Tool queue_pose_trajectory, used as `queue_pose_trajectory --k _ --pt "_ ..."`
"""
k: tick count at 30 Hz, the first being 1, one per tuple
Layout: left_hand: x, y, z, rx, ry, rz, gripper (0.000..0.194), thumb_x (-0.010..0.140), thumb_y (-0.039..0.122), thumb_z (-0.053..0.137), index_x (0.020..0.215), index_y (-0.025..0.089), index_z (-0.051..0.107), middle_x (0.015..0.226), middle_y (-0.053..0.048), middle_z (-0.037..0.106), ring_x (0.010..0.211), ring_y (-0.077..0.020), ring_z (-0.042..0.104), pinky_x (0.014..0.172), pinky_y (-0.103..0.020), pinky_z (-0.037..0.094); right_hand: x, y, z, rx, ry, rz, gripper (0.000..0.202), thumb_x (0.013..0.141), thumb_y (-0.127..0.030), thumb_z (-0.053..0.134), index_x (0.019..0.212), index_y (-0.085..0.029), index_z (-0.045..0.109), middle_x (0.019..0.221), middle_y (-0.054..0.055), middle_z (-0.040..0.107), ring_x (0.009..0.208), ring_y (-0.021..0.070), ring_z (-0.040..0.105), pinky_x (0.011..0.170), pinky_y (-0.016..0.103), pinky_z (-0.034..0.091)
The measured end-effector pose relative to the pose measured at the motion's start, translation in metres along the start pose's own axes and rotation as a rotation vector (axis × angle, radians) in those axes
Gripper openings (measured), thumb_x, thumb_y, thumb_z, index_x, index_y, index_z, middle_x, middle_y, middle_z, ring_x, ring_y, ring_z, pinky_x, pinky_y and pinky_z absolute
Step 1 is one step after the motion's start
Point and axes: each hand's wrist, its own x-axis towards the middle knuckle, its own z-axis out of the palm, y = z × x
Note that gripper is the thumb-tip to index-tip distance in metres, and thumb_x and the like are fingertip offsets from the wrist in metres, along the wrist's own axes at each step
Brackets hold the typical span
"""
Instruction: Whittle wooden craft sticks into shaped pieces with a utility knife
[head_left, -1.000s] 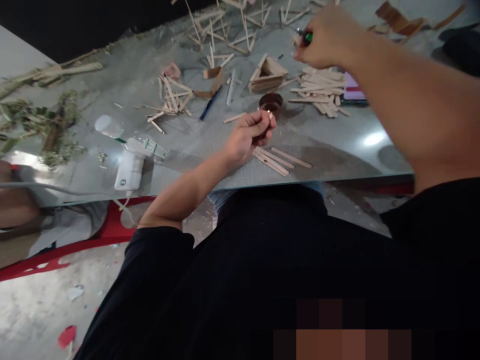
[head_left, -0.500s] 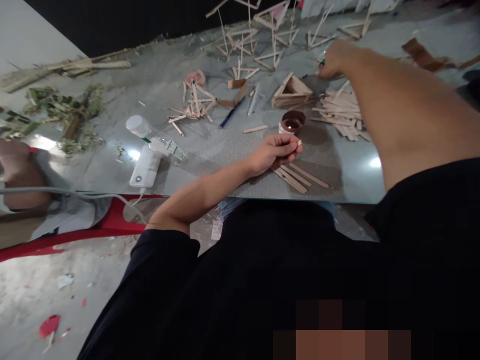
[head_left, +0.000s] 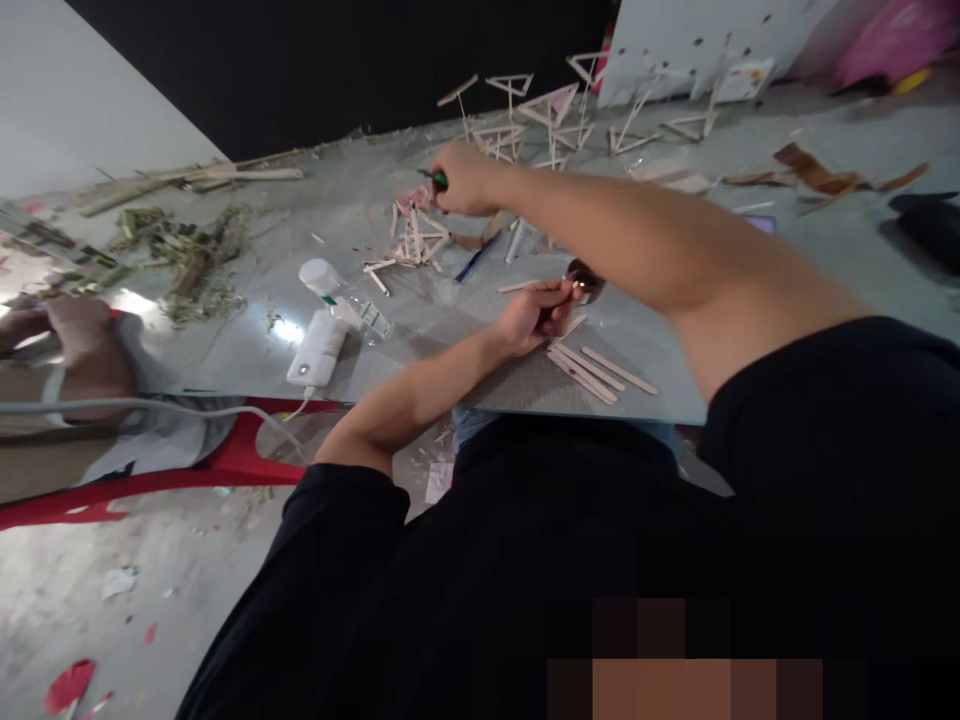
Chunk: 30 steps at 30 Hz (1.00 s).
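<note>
My left hand [head_left: 534, 318] is closed in a pinch on a short pale wooden stick [head_left: 576, 286], beside a small dark cup [head_left: 583, 272] with a flame glowing in it. Several flat craft sticks [head_left: 589, 373] lie on the table just below this hand. My right hand [head_left: 465, 178] stretches across to the far left, fingers wrapped round a small dark and green tool [head_left: 435, 179] whose kind I cannot make out. Under it are a cluster of joined sticks [head_left: 418, 238] and a roll of pink tape [head_left: 411, 200]. My right forearm hides part of the table behind the cup.
A blue pen [head_left: 477, 260], a clear bottle [head_left: 337, 292] and a white power bank [head_left: 318, 347] lie on the table [head_left: 442, 350]. Stick frames [head_left: 551, 108] stand at the back. Dried plant scraps [head_left: 191, 255] lie left, near another person's hands [head_left: 82, 325].
My right hand has swung from the right side to the far left, carrying the dark and green tool. My left hand stays by the cup with its stick. The view has tilted up slightly.
</note>
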Motion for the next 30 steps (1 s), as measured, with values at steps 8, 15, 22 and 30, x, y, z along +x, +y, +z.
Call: queue_pose_trajectory --k 8,15,22,30 --pt "-0.008 0.004 0.0 0.024 0.11 0.16 0.035 0.116 0.026 0.054 0.088 0.015 0.072 0.058 0.009 0.03 0.043 -0.0046 0.028 0.047 -0.017 0.025 -0.039 0.005 -0.036 0.206 0.169 -0.014 0.031 0.105 -0.04 0.07 0.083 -0.02 0.061 0.07 -0.008 0.064 0.075 0.0092 0.049 0.08 0.028 0.04" --pt "-0.01 0.001 0.013 0.112 0.198 0.508 0.043 0.117 0.031 0.055 0.078 0.017 0.067 0.07 0.003 0.044 0.056 -0.0073 0.039 0.056 -0.018 0.037 -0.187 0.059 -0.056 0.209 0.429 0.002 0.034 0.106 -0.048 0.062 0.082 -0.026 0.054 0.073 0.002 0.054 0.071 0.0199 0.046 0.07 0.037 0.039" --pt "-0.012 -0.005 0.014 0.275 0.256 0.544 0.038 0.113 0.031 0.065 0.077 0.021 0.06 0.066 0.004 0.044 0.054 -0.0085 0.036 0.053 -0.02 0.03 -0.251 0.059 -0.012 0.055 0.232 0.011 0.027 0.096 -0.051 0.063 0.084 -0.027 0.057 0.089 0.009 0.068 0.092 0.0326 0.064 0.082 0.043 0.044" --pt "-0.016 0.0 0.014 0.284 0.306 0.559 0.035 0.11 0.023 0.068 0.075 0.02 0.068 0.075 0.001 0.052 0.064 -0.0082 0.047 0.063 -0.02 0.044 -0.261 0.062 -0.005 -0.05 0.16 0.069 0.024 0.088 -0.05 0.063 0.096 -0.031 0.075 0.098 0.009 0.075 0.108 0.0391 0.068 0.084 0.047 0.047"
